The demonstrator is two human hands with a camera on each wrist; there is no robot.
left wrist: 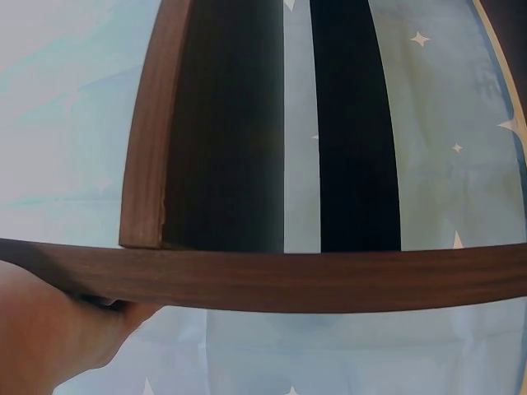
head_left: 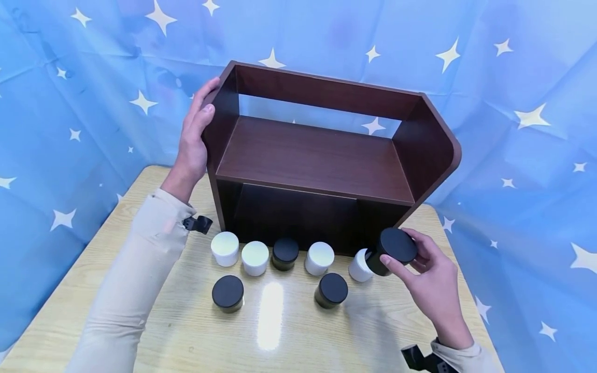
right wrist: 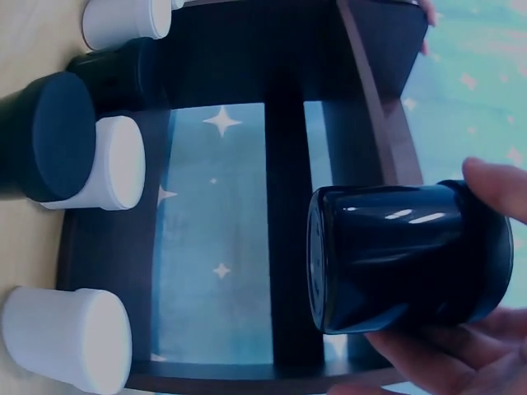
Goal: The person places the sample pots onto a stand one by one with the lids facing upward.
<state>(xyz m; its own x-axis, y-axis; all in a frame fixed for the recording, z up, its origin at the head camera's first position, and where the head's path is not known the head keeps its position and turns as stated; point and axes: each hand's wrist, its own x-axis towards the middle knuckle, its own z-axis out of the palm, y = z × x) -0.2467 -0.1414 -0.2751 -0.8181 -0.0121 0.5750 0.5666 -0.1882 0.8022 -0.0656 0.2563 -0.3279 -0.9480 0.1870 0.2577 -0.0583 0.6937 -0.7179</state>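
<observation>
My right hand (head_left: 436,285) grips a black lidded jar (head_left: 397,245) between thumb and fingers, raised above the table near the shelf's right front corner. In the right wrist view that black jar (right wrist: 403,259) lies sideways across the picture, its glossy base facing left. My left hand (head_left: 193,137) rests with extended fingers against the outer left side of a dark brown two-tier shelf (head_left: 312,155). The left wrist view shows part of this hand (left wrist: 58,337) beside the shelf's side panel (left wrist: 329,281); its fingertips are hidden there.
Along the shelf's front stand white jars (head_left: 225,248), (head_left: 255,258), (head_left: 319,258) and a black jar (head_left: 285,254). Another white jar (head_left: 360,267) is partly covered by the held one. Nearer stand two black jars (head_left: 228,293), (head_left: 331,290) on the wooden table (head_left: 196,331). Starry blue cloth (head_left: 308,31) hangs behind.
</observation>
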